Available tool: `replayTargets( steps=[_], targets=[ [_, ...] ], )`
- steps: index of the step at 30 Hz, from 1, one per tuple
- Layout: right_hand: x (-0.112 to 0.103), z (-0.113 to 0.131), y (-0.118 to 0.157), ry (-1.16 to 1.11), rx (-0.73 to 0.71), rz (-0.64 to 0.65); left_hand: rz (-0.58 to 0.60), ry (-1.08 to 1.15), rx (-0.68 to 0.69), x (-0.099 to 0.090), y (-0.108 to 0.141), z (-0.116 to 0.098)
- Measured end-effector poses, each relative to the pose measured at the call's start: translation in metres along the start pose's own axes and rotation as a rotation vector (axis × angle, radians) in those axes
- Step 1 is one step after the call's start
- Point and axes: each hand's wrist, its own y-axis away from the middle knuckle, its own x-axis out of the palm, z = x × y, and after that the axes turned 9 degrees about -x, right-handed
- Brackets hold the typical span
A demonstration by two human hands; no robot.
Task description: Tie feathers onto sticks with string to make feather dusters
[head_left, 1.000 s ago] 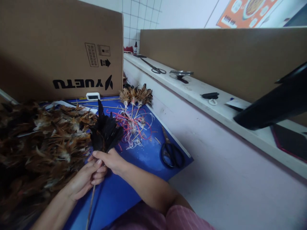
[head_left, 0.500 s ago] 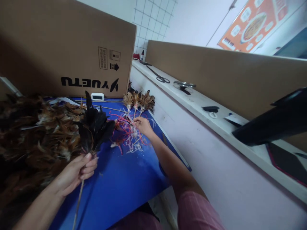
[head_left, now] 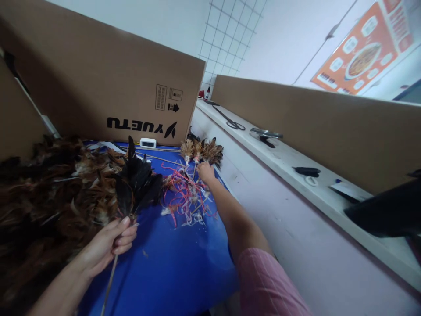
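Observation:
My left hand [head_left: 113, 241] is closed round the thin stick of a feather duster [head_left: 133, 186], just below its black feathers. The stick runs down from my fist toward the bottom of the view. Further off, my right hand [head_left: 206, 172] has its fingers drawn together beside the sticks of several small brown feather dusters [head_left: 197, 151]. What those fingers hold, if anything, is too small to make out. Below that hand lies a tangle of pink and white plastic strips [head_left: 189, 197]. A large heap of loose brown feathers [head_left: 72, 184] covers the left side of the table.
The blue tabletop [head_left: 154, 272] meets a white ledge [head_left: 259, 151] on the right, which carries scissors [head_left: 235, 125], a black item [head_left: 306, 171] and a dark cylinder [head_left: 384, 215]. A cardboard box [head_left: 131, 83] stands behind, with a small white digital display [head_left: 148, 143] before it.
My right hand has moved from the plastic strips a little further away, toward the small dusters. My left hand keeps its grip on the black duster. The camera view has tilted and shifted.

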Motion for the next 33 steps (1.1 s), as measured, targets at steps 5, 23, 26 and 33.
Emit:
replayTargets(
  steps=[5, 23, 26, 33],
  targets=[
    [-0.04, -0.001, -0.009, -0.163, -0.024, -0.04, -0.008, -0.011, 0.011, 0.0, -0.002, -0.001],
    [-0.204, 0.052, 0.048, -0.707, -0.193, -0.367, 0.037, -0.043, 0.055, 0.003, 0.003, -0.001],
    [-0.21, 0.059, 0.05, -0.708, -0.237, -0.427, 0.064, -0.044, 0.063, 0.0, 0.003, -0.002],
    [-0.186, 0.079, 0.069, -0.465, -0.303, -0.283, 0.085, -0.033, 0.078, -0.002, 0.001, -0.004]
  ],
)
